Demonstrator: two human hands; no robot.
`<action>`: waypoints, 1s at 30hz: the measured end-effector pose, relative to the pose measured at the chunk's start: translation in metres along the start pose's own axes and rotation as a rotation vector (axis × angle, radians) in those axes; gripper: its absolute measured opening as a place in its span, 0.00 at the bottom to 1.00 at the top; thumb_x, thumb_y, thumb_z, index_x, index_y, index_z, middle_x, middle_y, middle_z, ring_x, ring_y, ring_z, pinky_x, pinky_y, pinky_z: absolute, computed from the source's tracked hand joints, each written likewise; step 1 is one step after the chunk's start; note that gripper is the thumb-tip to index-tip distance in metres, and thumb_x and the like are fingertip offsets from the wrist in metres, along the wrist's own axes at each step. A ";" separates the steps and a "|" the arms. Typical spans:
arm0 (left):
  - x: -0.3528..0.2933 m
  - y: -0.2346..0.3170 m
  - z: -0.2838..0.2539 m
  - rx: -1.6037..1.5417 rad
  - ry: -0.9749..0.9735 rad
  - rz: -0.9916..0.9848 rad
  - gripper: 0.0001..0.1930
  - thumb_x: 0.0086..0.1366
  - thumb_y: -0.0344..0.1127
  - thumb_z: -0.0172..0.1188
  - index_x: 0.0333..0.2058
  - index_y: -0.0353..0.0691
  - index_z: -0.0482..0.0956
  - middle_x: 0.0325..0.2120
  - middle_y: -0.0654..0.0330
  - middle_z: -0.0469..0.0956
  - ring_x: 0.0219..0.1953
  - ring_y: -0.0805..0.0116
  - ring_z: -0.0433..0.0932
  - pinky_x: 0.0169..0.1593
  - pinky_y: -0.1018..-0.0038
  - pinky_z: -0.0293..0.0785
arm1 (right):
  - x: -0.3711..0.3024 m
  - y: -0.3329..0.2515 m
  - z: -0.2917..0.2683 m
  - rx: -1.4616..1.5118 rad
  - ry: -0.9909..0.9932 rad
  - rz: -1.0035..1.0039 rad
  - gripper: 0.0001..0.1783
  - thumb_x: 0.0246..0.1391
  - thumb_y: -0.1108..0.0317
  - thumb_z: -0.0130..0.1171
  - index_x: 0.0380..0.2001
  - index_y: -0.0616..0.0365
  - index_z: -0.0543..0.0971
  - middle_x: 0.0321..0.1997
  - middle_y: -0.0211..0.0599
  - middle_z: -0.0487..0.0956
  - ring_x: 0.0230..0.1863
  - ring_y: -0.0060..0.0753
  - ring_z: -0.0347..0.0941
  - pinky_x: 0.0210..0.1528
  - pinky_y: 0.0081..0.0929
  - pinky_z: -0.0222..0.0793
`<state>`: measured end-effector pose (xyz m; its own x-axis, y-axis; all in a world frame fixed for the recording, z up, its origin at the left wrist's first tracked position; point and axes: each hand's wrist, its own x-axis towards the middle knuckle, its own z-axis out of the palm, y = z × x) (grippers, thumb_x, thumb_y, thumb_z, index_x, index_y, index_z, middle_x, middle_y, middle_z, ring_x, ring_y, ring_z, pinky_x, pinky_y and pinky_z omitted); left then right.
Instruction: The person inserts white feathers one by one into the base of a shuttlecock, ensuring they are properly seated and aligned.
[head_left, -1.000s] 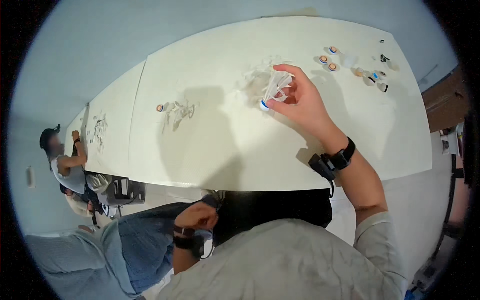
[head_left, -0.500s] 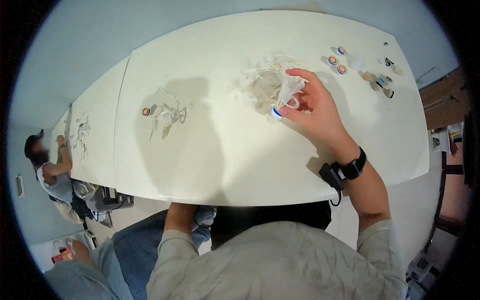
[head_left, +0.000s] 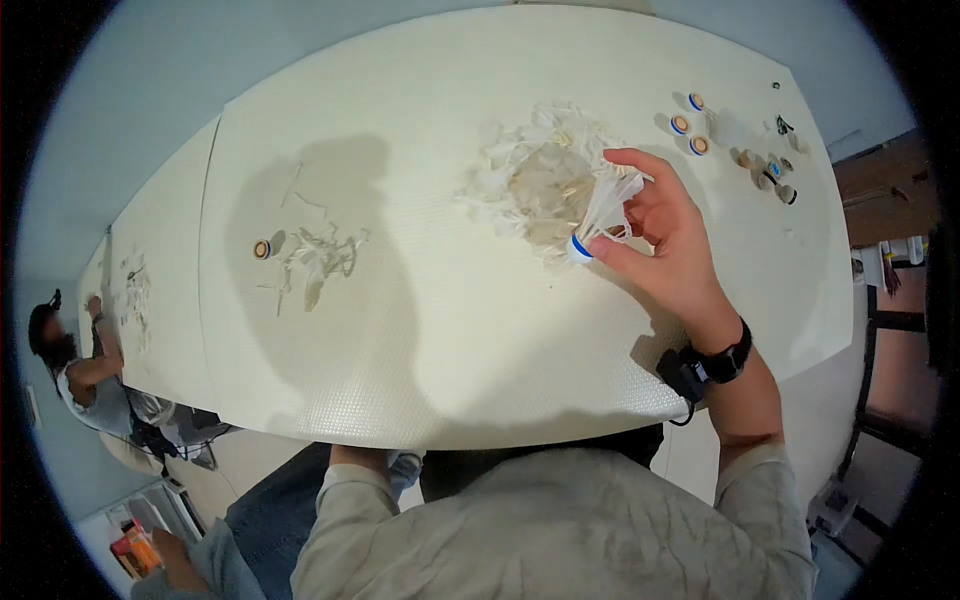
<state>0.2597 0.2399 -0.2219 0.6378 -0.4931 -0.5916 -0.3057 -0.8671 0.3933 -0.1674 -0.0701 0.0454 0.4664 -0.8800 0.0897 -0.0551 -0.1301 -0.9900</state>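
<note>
My right hand is closed around a bunch of whitish, translucent plastic strips, fingers above and thumb below. By the thumb tip is a small round white piece with a blue band; whether it is gripped or merely touched is unclear. Just left of the hand spreads a loose pile of similar crumpled strips. A black strap with a small box circles my right wrist. My left forearm runs beneath the table edge, which hides the left hand.
Several small round pieces with blue bands and tan centres lie at the right, near small dark and clear parts. Left stand a smaller strip heap and another round piece. One person works at far left; another's hand is lower left.
The view has shifted slightly, so the table sits a little lower in the picture. My right hand keeps its grip on the strips beside the pile, which now shows more fully.
</note>
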 end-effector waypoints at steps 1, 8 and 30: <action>0.000 0.000 -0.001 0.003 0.002 -0.001 0.12 0.70 0.39 0.53 0.35 0.33 0.74 0.29 0.51 0.75 0.33 0.60 0.75 0.36 0.66 0.69 | 0.000 0.000 -0.001 0.004 0.003 0.001 0.40 0.51 0.78 0.70 0.66 0.53 0.63 0.43 0.32 0.80 0.43 0.21 0.77 0.41 0.20 0.70; 0.003 -0.003 -0.006 0.026 0.012 0.009 0.12 0.71 0.39 0.53 0.37 0.33 0.74 0.31 0.49 0.76 0.35 0.59 0.76 0.39 0.65 0.70 | 0.005 -0.003 -0.005 -0.003 0.089 -0.024 0.40 0.51 0.78 0.69 0.66 0.54 0.62 0.45 0.33 0.80 0.45 0.22 0.76 0.43 0.22 0.70; -0.002 -0.005 -0.032 0.134 0.051 0.045 0.15 0.71 0.38 0.52 0.46 0.31 0.73 0.39 0.45 0.78 0.42 0.53 0.78 0.46 0.60 0.73 | 0.009 0.001 -0.016 0.024 0.288 -0.161 0.37 0.53 0.75 0.70 0.65 0.54 0.65 0.42 0.30 0.81 0.43 0.20 0.76 0.40 0.19 0.71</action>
<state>0.2822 0.2471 -0.2003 0.6556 -0.5303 -0.5375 -0.4244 -0.8476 0.3186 -0.1780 -0.0853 0.0469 0.1983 -0.9425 0.2690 0.0219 -0.2701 -0.9626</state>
